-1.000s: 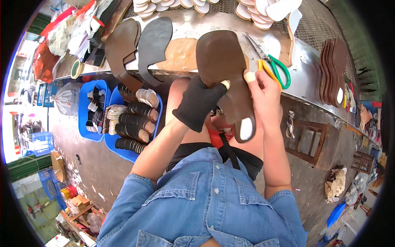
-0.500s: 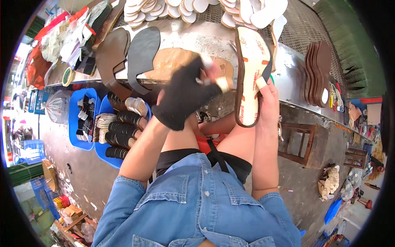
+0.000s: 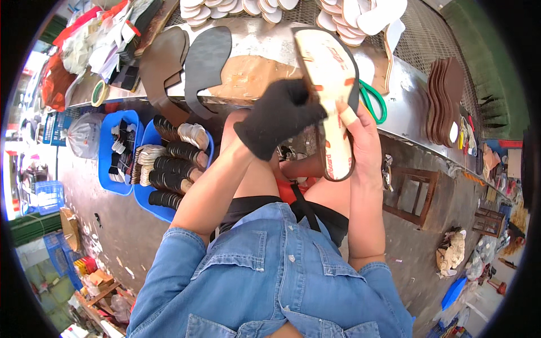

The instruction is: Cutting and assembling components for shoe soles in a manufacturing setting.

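Observation:
A shoe insole (image 3: 332, 62) with a cream underside, orange-red marks and a dark wrapped edge stands tilted over the bench's front edge. My bare right hand (image 3: 363, 135) grips its right side, with the thumb, wrapped in pale tape, lying on the cream face. My left hand (image 3: 282, 115), in a black glove, is closed at the insole's left edge near its narrow middle. Its fingertips are partly hidden and slightly blurred. Just right of the insole lies a green loop like a scissor handle (image 3: 375, 104).
Brown and black leather pieces (image 3: 208, 56) overhang the bench (image 3: 403, 107) at left, beside brown paper (image 3: 248, 73). White insoles (image 3: 253, 8) are heaped at the back. A brown stack (image 3: 445, 101) stands right. Blue baskets (image 3: 138, 194) with bundled parts sit at lower left.
My left hand has moved right and down, from beside the insole onto its left edge. The insole's top has tilted left, and more of the green loop shows.

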`<action>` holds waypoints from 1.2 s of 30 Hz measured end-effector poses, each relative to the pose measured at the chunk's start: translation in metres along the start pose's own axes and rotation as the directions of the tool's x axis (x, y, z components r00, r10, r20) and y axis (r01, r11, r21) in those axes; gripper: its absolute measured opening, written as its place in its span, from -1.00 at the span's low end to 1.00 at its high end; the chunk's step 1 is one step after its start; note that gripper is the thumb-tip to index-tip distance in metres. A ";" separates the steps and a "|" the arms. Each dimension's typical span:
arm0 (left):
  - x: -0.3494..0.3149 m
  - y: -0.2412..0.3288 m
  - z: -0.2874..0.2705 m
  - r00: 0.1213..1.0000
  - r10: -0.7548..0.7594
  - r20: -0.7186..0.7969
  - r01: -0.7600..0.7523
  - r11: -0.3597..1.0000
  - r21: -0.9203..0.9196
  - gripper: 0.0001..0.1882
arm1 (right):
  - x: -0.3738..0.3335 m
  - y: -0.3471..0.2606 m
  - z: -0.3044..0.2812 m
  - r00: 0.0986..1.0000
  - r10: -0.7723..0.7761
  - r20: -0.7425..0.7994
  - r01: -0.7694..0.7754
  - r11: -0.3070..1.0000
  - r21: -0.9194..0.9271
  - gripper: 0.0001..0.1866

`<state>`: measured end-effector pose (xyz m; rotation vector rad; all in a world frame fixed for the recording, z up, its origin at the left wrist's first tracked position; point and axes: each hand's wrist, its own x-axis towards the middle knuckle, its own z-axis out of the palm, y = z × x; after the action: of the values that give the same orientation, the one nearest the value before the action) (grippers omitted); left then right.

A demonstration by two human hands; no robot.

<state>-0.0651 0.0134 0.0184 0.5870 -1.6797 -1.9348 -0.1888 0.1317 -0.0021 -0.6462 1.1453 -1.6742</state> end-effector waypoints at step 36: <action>-0.019 0.006 0.006 0.990 0.076 -0.119 -0.065 0.994 0.090 -0.67 | -0.015 -0.010 0.029 0.986 -0.133 -0.100 0.120 0.985 -0.125 -0.44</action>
<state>-0.0539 0.0294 0.0247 0.6557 -1.6903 -1.7481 -0.1635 0.1349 0.0206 -0.7228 1.3127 -1.7764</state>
